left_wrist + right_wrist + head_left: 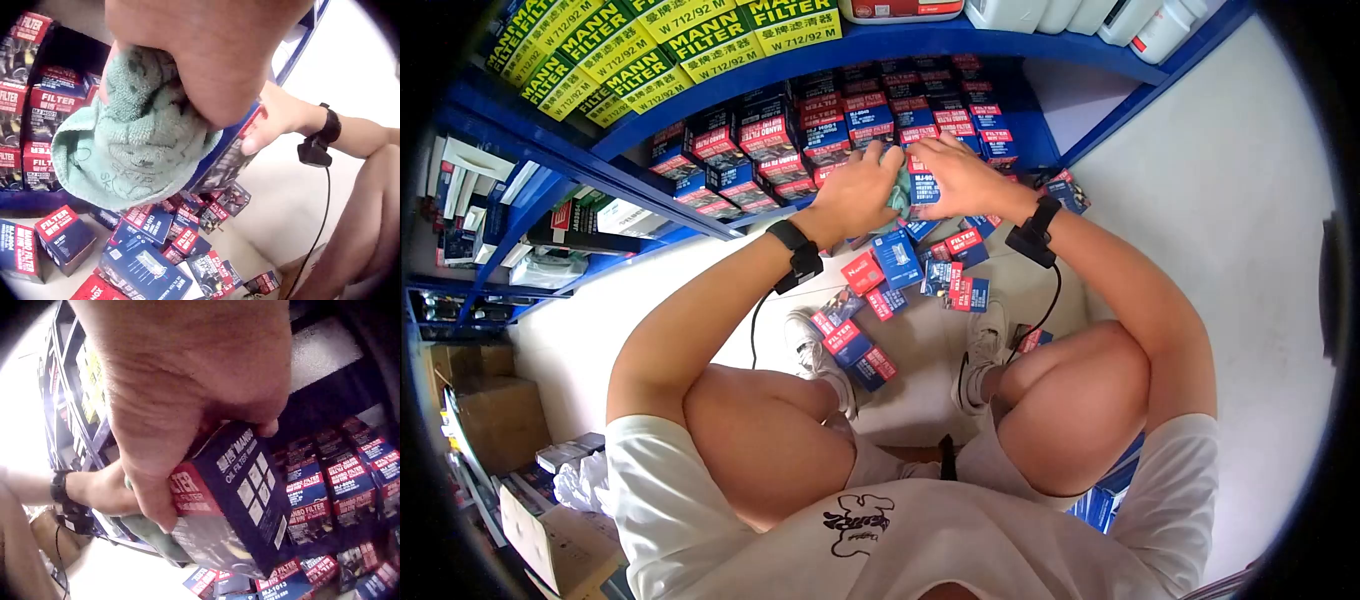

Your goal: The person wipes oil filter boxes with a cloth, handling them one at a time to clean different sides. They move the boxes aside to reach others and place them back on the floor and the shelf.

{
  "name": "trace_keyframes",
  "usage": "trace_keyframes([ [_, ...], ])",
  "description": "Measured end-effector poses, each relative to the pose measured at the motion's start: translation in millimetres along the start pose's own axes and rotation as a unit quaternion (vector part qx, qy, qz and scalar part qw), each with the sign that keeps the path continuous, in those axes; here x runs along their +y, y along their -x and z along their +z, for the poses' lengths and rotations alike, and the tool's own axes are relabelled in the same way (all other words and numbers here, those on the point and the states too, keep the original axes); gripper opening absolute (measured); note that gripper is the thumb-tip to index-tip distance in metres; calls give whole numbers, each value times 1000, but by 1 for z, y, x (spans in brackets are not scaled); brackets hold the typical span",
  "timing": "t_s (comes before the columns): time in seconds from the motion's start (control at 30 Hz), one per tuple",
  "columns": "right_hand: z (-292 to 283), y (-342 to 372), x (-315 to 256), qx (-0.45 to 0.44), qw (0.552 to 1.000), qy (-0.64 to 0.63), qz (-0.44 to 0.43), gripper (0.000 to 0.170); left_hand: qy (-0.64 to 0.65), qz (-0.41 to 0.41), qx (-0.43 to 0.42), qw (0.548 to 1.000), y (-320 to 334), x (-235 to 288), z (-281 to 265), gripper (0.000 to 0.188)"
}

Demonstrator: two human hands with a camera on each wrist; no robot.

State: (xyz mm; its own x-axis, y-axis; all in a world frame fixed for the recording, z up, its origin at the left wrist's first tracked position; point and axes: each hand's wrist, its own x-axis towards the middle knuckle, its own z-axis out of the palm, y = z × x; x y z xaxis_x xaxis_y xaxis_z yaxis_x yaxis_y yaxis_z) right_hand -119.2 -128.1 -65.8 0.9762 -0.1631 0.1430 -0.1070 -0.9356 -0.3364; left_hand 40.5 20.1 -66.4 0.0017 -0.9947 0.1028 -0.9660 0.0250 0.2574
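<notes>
My right hand (956, 178) grips a red and dark blue oil filter box (240, 494), thumb on one side and fingers round the other. In my left hand (862, 196) is a bunched green terry cloth (134, 147) with dark printing, hanging below the palm in the left wrist view. The cloth lies against the box's side, between the two hands. Both hands are held in front of the lower shelf, where rows of similar filter boxes (820, 125) stand. Below the hands, several loose filter boxes (897, 258) lie scattered on the floor.
A blue shelf edge (920, 42) runs above the hands, carrying yellow and green filter boxes (700, 45) and white bottles (1165, 30). The person's shoes (980, 355) flank the loose boxes. Cardboard boxes (500, 420) stand at the left.
</notes>
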Motion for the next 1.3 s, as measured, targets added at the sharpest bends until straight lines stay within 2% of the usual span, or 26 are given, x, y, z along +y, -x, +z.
trace_keyframes([
  [0.07,-10,-1,-10,-29,999,-24,-22,88,0,-19,-4,1000,0,-7,5,72],
  [0.17,-14,-1,-13,-8,999,7,-31,89,12,-42,-10,999,1,-12,13,73],
  [0.27,-5,1,2,20,1000,11,-11,88,7,-24,-49,998,3,-9,20,71],
  [0.37,2,5,13,38,999,34,7,88,32,12,-36,999,3,1,18,68],
  [0.47,1,7,18,-47,998,-2,48,88,24,35,-7,999,-7,12,9,65],
  [0.57,7,9,16,-73,996,-46,38,88,21,27,-8,999,-5,16,6,64],
  [0.63,8,14,9,-75,996,-23,38,88,20,14,-15,1000,-4,15,8,64],
  [0.7,5,16,3,-58,997,-48,8,88,7,-26,-22,999,-2,8,13,66],
  [0.87,-3,7,-11,-50,996,-73,18,88,0,-74,-64,995,10,-12,31,71],
  [0.93,-7,5,-12,20,999,-8,47,87,19,-109,-94,989,10,-16,28,73],
  [1.03,-19,1,-8,14,996,-16,90,89,39,-93,-51,994,11,-28,27,74],
  [1.1,-13,4,3,13,994,-50,93,92,66,-103,-56,991,12,-33,28,73],
  [1.17,-1,6,18,61,982,-164,76,90,86,-99,-14,991,11,-35,28,72],
  [1.2,-10,5,12,28,975,-196,104,91,87,-99,-14,991,13,-35,25,72],
  [1.3,-5,8,11,62,983,-156,74,92,115,-99,7,988,13,-31,21,69],
])
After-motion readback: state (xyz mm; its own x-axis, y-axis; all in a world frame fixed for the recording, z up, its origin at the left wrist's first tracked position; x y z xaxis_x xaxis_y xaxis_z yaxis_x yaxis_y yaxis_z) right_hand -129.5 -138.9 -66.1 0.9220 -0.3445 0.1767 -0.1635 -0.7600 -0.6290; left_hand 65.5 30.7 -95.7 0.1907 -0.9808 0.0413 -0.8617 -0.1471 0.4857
